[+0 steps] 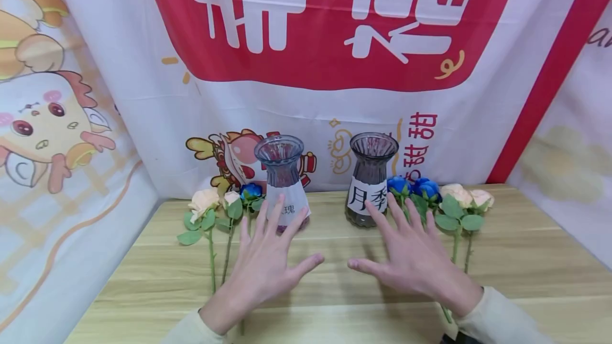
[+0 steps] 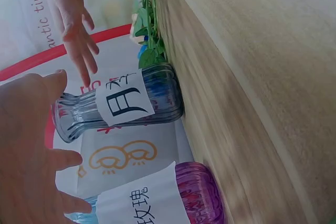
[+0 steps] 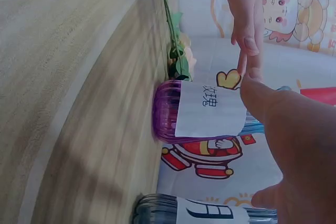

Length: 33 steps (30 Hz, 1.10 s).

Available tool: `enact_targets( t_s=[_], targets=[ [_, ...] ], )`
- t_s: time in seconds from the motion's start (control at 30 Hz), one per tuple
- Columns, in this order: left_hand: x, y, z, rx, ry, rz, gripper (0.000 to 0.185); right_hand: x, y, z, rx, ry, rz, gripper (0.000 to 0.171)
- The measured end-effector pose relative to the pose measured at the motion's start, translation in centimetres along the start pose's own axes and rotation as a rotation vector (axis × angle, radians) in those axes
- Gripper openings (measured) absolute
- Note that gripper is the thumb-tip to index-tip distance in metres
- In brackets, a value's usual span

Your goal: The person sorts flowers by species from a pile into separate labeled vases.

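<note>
Both hands hover flat over the wooden table (image 1: 334, 291) with fingers spread and nothing in them. My left hand (image 1: 268, 259) is just in front of a purple glass vase (image 1: 282, 179) with a white paper label. My right hand (image 1: 406, 254) is in front of a dark glass vase (image 1: 370, 177) whose label bears black characters. The left wrist view shows the dark vase (image 2: 126, 108), the purple vase (image 2: 184, 198) and the right hand (image 2: 73, 24). In the right wrist view the purple vase (image 3: 199, 111) stands past the left hand (image 3: 244, 9).
Cream and blue artificial roses (image 1: 215, 211) lie left of the purple vase. More blue and cream roses (image 1: 444, 200) lie right of the dark vase. A printed red and white banner (image 1: 311, 41) hangs behind and on both sides.
</note>
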<state>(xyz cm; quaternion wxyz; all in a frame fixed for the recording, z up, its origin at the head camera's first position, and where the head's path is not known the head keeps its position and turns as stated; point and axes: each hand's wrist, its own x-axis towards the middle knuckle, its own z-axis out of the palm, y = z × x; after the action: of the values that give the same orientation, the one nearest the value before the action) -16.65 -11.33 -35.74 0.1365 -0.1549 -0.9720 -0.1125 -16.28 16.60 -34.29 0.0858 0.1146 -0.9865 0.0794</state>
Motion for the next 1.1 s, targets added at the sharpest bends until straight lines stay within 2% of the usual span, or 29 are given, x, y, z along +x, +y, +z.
enact_targets(
  t_s=[0.33, 0.5, 0.6, 0.7, 0.9, 1.1],
  targets=[
    [0.6, 0.5, -0.2, 0.001, -0.021, -0.01, 0.089, 0.5, 1.3, -0.1, 0.054, 0.043, 0.024, 0.118],
    [1.2, 1.1, -0.6, 0.005, -0.029, 0.012, 0.092, 0.5, 2.9, -0.6, 0.093, 0.074, 0.038, 0.114],
    [1.8, 1.5, -0.9, -0.002, -0.008, 0.034, 0.092, 0.3, 4.3, -0.7, 0.136, 0.089, 0.066, 0.112],
    [2.5, 2.0, -1.3, -0.032, 0.018, 0.053, 0.092, 0.2, 5.9, -0.6, 0.218, 0.112, 0.093, 0.108],
    [4.4, 3.2, -2.3, -0.1, 0.058, 0.089, 0.091, -0.2, 8.7, -0.6, 0.483, 0.113, 0.181, 0.096],
    [6.1, 4.3, -2.8, -0.202, 0.099, 0.125, 0.087, -0.7, 10.4, -0.6, 0.665, 0.147, 0.267, 0.087]
  ],
)
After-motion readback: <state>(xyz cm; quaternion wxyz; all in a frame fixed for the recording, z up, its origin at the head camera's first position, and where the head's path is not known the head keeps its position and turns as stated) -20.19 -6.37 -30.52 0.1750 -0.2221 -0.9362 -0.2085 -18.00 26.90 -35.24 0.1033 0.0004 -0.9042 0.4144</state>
